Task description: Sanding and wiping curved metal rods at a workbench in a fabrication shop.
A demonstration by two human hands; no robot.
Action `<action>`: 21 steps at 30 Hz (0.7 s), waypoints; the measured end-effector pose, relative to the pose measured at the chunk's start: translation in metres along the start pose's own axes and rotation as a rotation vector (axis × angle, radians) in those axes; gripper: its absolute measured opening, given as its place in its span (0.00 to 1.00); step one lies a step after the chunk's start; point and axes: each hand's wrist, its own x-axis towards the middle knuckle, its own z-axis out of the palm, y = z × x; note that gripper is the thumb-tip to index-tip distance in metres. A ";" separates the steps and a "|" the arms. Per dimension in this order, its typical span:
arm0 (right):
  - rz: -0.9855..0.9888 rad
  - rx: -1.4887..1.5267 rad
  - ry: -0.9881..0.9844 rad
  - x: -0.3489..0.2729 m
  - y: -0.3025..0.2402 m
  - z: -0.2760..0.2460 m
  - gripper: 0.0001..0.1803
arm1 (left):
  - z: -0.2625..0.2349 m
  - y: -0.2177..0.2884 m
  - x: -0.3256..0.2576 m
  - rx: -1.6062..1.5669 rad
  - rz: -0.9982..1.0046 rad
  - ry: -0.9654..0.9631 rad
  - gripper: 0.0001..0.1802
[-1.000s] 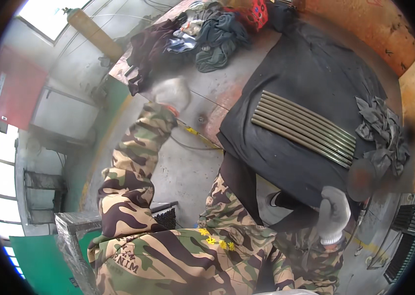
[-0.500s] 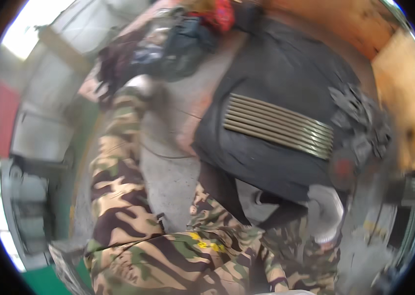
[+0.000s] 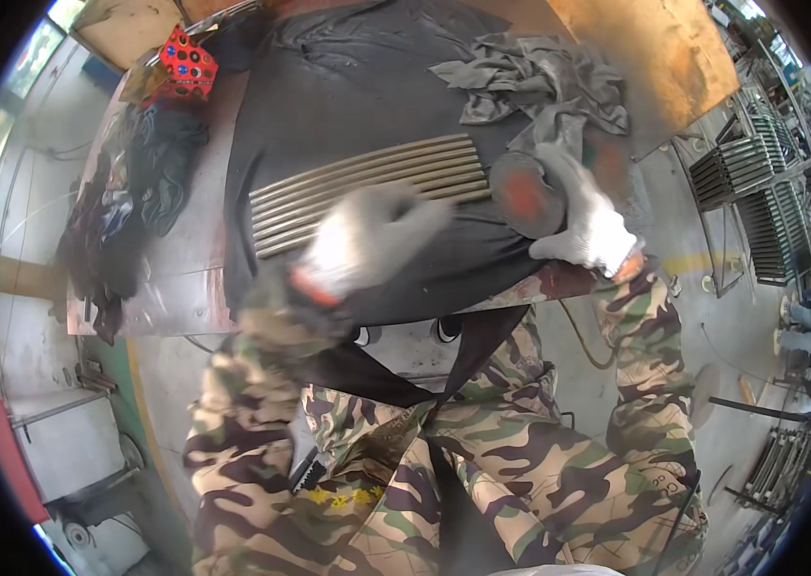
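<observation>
Several thin metal rods (image 3: pixel 367 182) lie side by side on a black cloth (image 3: pixel 329 106) over the table. My left hand (image 3: pixel 372 235), in a white glove, is over the near side of the rods; motion smears its fingers. At the rods' right end is a round grey disc (image 3: pixel 524 195) with a red middle. My right hand (image 3: pixel 588 216), also gloved in white, curves round the disc's right edge, thumb on the near side and fingers beyond. Its palm side is hidden.
A crumpled grey cloth (image 3: pixel 540 82) lies beyond the disc. Dark rags (image 3: pixel 156 163) and a red patterned box (image 3: pixel 187 65) are at the table's left. A wooden board (image 3: pixel 660 58) stands at the far right. Racks of metal bars (image 3: pixel 761 173) stand on the right.
The view has swung, bringing the table square in front. My left hand has come from beside the rags to over the rods. My right hand has moved from the near edge to the disc.
</observation>
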 end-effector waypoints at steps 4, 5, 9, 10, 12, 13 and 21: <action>0.043 0.025 0.003 0.000 0.000 0.004 0.61 | 0.081 0.034 0.052 -0.228 -0.044 -0.247 0.34; 0.044 0.036 0.012 -0.001 0.003 0.008 0.61 | 0.095 0.040 0.062 -0.350 -0.105 -0.248 0.34; -0.033 0.014 0.107 -0.001 0.012 0.022 0.61 | 0.114 0.044 0.070 -0.564 -0.140 -0.156 0.30; -0.052 0.011 0.104 -0.001 0.013 0.022 0.60 | 0.117 0.042 0.071 -0.550 -0.147 -0.165 0.30; -0.061 0.014 0.101 -0.001 0.015 0.023 0.60 | 0.123 0.036 0.072 -0.709 -0.130 -0.146 0.24; -0.057 0.022 0.103 -0.001 0.017 0.023 0.60 | 0.124 0.035 0.072 -0.794 -0.119 -0.128 0.21; 0.018 0.022 0.097 0.002 0.016 0.031 0.59 | 0.141 0.024 0.064 -0.923 -0.108 0.020 0.20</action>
